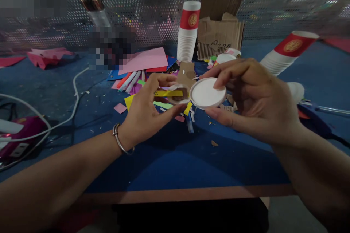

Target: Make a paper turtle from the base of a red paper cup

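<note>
My left hand [149,107] grips a small round piece [179,98] with a ragged white rim and brown cardboard in its middle. A yellow paper strip [168,93] lies across that piece. In my right hand [254,98], thumb and fingers pinch a white round paper cup base [206,93] by its edge, its flat face turned toward me. The two round pieces are side by side, their rims almost meeting above the table. Whether they touch, I cannot tell.
Paper scraps and markers [131,82] litter the blue table [164,167]. Behind stand a stack of paper cups [188,32] and a torn cardboard box [220,32]. Another cup stack [291,51] leans at right. A white cable [75,94] and a purple power strip [24,134] lie left.
</note>
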Demonstrator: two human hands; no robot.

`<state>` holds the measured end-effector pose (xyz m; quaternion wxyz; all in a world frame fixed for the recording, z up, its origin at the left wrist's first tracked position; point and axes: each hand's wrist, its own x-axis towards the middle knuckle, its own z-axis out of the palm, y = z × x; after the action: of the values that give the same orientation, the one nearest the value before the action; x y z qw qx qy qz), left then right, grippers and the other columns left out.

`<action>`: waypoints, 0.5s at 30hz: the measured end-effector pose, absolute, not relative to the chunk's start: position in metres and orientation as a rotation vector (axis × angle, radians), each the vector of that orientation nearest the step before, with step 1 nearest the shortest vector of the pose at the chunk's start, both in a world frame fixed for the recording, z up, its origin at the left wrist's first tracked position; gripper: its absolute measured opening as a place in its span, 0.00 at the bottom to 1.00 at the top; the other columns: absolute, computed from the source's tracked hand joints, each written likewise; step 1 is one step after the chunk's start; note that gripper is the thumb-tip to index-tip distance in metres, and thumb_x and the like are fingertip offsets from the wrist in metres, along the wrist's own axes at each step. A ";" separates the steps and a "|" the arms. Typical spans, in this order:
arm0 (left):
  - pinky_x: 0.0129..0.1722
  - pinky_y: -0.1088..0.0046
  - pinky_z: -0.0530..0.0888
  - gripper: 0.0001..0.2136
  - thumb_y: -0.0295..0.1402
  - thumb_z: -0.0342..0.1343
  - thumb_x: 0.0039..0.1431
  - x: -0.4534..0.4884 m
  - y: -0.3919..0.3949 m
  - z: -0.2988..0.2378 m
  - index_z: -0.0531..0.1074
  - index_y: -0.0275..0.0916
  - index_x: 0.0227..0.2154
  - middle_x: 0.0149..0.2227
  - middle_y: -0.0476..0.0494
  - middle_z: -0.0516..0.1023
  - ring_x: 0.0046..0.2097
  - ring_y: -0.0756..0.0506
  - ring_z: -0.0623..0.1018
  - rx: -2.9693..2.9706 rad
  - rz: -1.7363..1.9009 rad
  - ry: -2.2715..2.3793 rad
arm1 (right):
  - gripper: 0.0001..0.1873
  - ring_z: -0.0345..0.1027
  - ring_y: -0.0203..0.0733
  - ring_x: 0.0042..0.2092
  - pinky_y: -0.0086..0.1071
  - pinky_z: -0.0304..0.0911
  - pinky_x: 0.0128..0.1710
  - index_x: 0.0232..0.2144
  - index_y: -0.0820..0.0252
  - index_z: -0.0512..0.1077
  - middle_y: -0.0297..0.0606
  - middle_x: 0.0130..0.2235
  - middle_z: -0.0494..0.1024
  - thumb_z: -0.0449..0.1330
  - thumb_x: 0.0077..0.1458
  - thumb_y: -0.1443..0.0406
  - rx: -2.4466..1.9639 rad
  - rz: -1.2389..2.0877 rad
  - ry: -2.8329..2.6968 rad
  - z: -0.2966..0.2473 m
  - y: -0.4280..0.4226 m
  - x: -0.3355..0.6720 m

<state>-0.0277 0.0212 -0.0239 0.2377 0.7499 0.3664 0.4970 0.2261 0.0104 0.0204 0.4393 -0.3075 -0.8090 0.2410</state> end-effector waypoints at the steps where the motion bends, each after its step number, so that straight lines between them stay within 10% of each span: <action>1: 0.54 0.58 0.85 0.27 0.41 0.76 0.59 -0.025 0.019 -0.024 0.73 0.44 0.57 0.58 0.38 0.81 0.56 0.38 0.84 2.046 1.371 0.991 | 0.18 0.71 0.53 0.66 0.49 0.68 0.68 0.44 0.48 0.67 0.41 0.54 0.77 0.73 0.60 0.64 -0.771 0.584 -2.017 0.019 0.010 0.224; 15: 0.51 0.63 0.85 0.32 0.36 0.78 0.55 -0.014 0.006 -0.024 0.69 0.45 0.59 0.62 0.37 0.78 0.60 0.38 0.83 1.910 1.309 0.906 | 0.13 0.76 0.56 0.62 0.52 0.70 0.63 0.41 0.52 0.72 0.46 0.57 0.81 0.72 0.62 0.58 -0.811 0.607 -2.091 0.006 0.013 0.217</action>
<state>-0.0136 0.0057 -0.0245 0.3218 0.7272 0.3450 0.4986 0.2168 0.0134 0.0056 0.3978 -0.3203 -0.8256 0.2398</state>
